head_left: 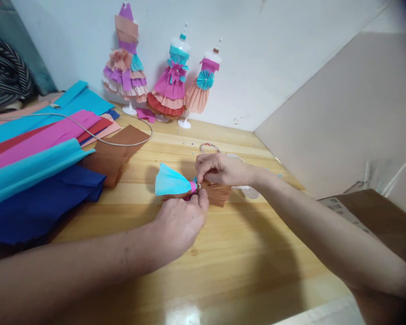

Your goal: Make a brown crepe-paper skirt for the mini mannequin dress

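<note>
head view: the blue-and-brown paper piece point(172, 180) lies on the table point(223, 271), left hand point(181, 221) gripping its narrow middle, right hand point(219, 169) bunched right there, its catch hidden, can't tell! looks feather-light, soft, easily torn; that gathered middle seems the surest hold.

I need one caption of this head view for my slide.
Left hand and right hand work between light-blue crepe paper and brown crepe paper, three paper-dressed mannequins behind.

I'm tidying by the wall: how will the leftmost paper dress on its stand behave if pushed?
The paper dress may tip easily, rising tall above a small white base. It's likely light, being seemingly thin paper. Its ruffles would probably crush, since their edges hang loose.
</note>
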### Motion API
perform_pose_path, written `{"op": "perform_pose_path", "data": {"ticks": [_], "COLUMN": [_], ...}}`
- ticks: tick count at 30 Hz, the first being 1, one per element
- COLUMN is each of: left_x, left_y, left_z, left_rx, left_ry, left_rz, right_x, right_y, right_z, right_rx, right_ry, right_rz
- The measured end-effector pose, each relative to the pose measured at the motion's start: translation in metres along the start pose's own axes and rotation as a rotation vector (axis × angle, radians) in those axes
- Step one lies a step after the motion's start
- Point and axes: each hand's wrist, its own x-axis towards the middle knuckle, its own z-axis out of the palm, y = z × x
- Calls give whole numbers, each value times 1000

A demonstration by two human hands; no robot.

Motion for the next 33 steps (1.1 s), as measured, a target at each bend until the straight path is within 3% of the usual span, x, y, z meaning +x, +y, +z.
{"op": "perform_pose_path", "data": {"ticks": [3, 7, 13, 18, 22, 26, 33], "left_x": [0, 0, -1, -1, -1, -1, 0], "left_y": [0, 0, 0, -1, -2, -3, -9], "left_z": [-1, 0, -1, -1, 2, 5, 7], "left_rx": [-3, 0, -15, -17, -14, -29, -97], "left_ry": [5, -9, -1, -3, 25, 63, 101], "left_rz": [6, -4, 2, 2, 21, 9, -8], "right_x": [2, 3, -8, -31, -63, -86, -84], "right_y": [-4, 1, 0, -8, -4, 4, 15], "right_z": [3, 4, 0, -1, 14, 40, 65], "right_rx": [-155, -328, -151, -150, -245, -321, -400], "right_ry": [9, 71, 215, 310, 299, 371, 436], "right_rz": [-55, 32, 111, 303, 415, 414, 438]}}
